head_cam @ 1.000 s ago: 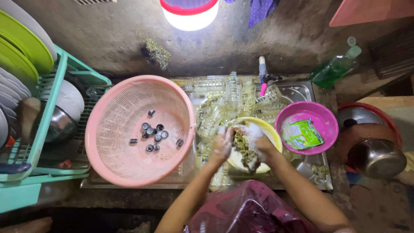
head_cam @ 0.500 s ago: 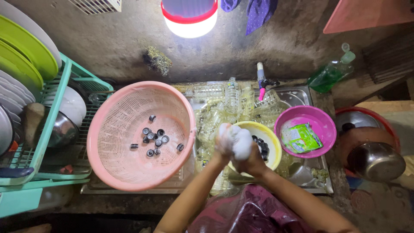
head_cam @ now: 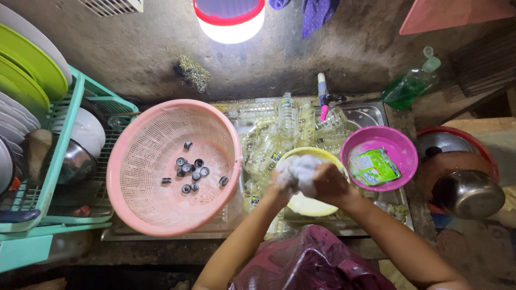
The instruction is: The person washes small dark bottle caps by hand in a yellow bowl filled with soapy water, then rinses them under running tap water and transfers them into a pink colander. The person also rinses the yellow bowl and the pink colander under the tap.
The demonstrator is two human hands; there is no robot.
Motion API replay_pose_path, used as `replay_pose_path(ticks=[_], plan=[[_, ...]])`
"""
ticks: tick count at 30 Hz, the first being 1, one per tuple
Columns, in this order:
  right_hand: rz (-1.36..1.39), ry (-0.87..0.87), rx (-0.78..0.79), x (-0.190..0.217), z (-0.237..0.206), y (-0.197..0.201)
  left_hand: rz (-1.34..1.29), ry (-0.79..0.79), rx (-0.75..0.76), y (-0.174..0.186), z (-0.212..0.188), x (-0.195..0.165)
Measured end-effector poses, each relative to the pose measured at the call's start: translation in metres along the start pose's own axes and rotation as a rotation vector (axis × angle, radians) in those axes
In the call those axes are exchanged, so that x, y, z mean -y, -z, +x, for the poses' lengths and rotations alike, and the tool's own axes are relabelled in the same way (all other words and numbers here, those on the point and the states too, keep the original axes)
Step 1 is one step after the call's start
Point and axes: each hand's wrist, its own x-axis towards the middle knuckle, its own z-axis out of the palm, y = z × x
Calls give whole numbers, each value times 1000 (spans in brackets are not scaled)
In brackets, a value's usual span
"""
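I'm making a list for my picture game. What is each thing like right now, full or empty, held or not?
White cloth: bunched up, squeezed by both hands.
Left hand: in a grip on the cloth.
Right hand: in a grip on the cloth.
Yellow bowl: under the hands, contents hidden.
Pink basket: holds a few dark bottle caps.
Purple bowl: holds a green packet.
Lamp: on.

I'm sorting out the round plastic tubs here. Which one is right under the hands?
The yellow bowl in the sink, directly beneath both hands squeezing a white sudsy wad. The pink basket holds bottle caps at left; the magenta bowl holds a green packet.
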Motion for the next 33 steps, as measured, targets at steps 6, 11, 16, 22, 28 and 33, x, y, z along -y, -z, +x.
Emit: replay_pose_path(ticks=[6, 11, 16, 22, 28, 33], plan=[[589, -611, -483, -17, 17, 17, -326, 195, -150, -25, -23, -49], [208, -289, -421, 10, 11, -30, -383, 101, 255, -22, -23, -23], [304, -467, -364, 8, -3, -70, -37, 181, 133, -2, -18, 1], [479, -884, -480, -75, 13, -81, -15, 125, 426, -8, -33, -14], [104, -942, 16, -132, 16, -61, 635, -143, 31, -16, -44, -56], [-122, -854, 398, -120, -7, -78, 1887, -901, -423, 41, -90, -159]])
